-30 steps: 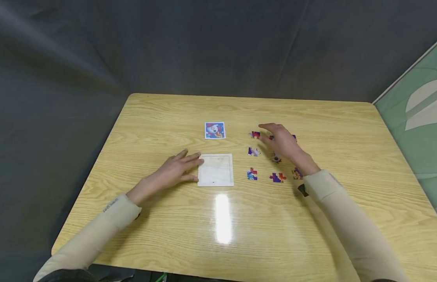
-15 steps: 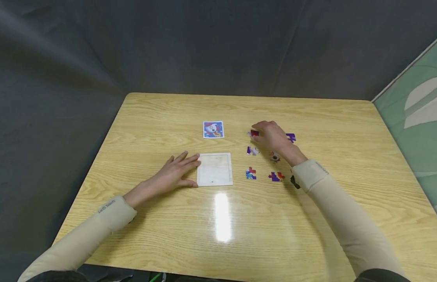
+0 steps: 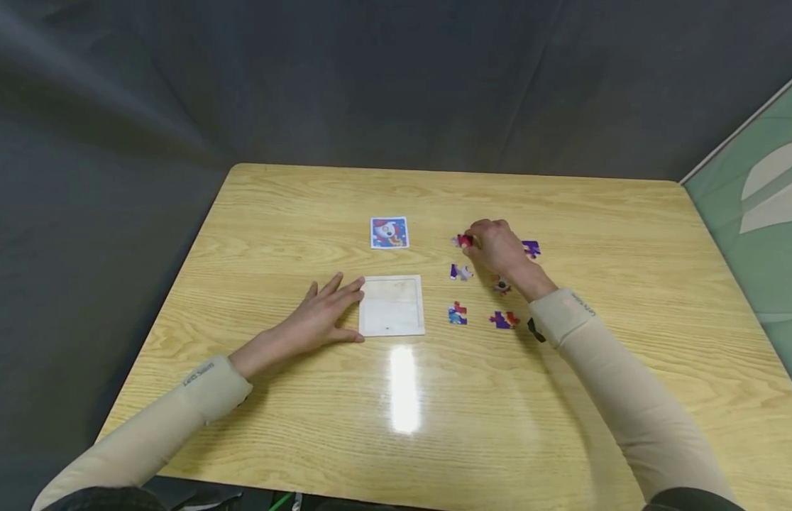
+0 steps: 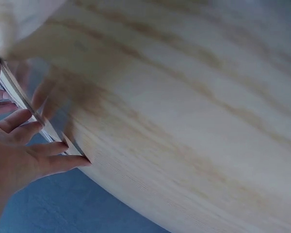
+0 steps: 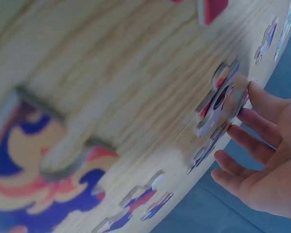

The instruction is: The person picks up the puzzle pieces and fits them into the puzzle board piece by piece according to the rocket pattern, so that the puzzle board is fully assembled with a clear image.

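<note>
In the head view my left hand [image 3: 319, 316] lies with spread fingers, its tips touching the left edge of a flat white puzzle tray [image 3: 392, 306]. My right hand [image 3: 498, 248] reaches over the back of a group of jigsaw pieces. Its thumb and forefinger pinch the right side of a red-and-purple puzzle piece [image 3: 463, 241]. From the right wrist, thumb and forefinger meet at a thin piece [image 5: 243, 101]. Around it lie a white-and-purple piece [image 3: 461, 272], a blue-and-red piece [image 3: 457, 313], a purple-and-red piece [image 3: 504, 320] and a purple piece [image 3: 531, 248]. The right hand and forearm hide part of the group.
Behind the tray lies a small square picture card [image 3: 389, 233] showing a white cartoon figure. The wooden table [image 3: 294, 206] has a dark curtain [image 3: 396, 85] along its back and left sides. A green patterned panel [image 3: 773, 248] stands at the right.
My right hand has moved a little left and down, and its thumb and forefinger have closed in on the red-and-purple puzzle piece. The left hand stays at the tray's edge.
</note>
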`<state>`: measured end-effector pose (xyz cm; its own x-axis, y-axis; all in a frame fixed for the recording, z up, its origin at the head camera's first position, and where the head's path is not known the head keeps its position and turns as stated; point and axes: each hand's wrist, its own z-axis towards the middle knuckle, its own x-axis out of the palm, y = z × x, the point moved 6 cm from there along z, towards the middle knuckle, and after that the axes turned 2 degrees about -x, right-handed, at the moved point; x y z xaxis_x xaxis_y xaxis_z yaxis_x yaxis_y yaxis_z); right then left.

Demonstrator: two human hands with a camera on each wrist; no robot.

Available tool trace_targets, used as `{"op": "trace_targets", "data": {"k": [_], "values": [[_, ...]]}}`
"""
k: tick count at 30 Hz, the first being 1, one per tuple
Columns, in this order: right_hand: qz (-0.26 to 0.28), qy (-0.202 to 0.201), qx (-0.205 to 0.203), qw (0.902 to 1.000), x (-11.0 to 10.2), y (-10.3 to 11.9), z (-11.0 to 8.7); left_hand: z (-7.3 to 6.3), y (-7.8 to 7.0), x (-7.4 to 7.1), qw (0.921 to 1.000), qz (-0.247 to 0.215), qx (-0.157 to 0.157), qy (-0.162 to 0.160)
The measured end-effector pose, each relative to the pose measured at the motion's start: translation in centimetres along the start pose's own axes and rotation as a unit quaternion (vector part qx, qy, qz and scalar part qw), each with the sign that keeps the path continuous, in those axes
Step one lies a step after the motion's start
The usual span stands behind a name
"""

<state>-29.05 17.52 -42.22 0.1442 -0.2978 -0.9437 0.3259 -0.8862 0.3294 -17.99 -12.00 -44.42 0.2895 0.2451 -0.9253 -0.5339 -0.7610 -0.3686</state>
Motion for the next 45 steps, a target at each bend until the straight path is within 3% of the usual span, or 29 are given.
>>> {"op": "trace_targets", "data": {"k": [5,11,20,27,34,39,45], "values": [[-0.004,0.005,-0.009,0.9999,-0.1,-0.1,-0.1,-0.1,-0.1,0.1,1.0000,0.004,0.004,0.000],[-0.020,-0.015,-0.042,0.9988,-0.4,0.0,0.0,-0.2,0.1,0.0,0.9999,-0.004,0.003,-0.009],[-0.036,-0.025,-0.026,0.9987,-0.3,-0.3,-0.1,-0.2,0.1,0.1,0.9999,-0.008,0.010,-0.010],[-0.080,-0.022,-0.052,0.9952,0.2,0.3,-0.3,-0.2,0.0,0.2,0.9998,-0.015,0.007,-0.006],[-0.091,-0.010,-0.052,0.9944,0.5,0.4,-0.5,-0.2,0.1,0.5,0.9998,-0.019,0.005,0.006],[-0.080,-0.031,-0.064,0.9943,0.1,0.4,-0.6,-0.2,0.2,0.6,0.9999,-0.014,-0.002,0.009],[-0.087,-0.062,-0.109,0.9883,-0.2,0.7,-0.4,-0.2,0.2,0.4,0.9997,-0.016,-0.008,0.015]]}}
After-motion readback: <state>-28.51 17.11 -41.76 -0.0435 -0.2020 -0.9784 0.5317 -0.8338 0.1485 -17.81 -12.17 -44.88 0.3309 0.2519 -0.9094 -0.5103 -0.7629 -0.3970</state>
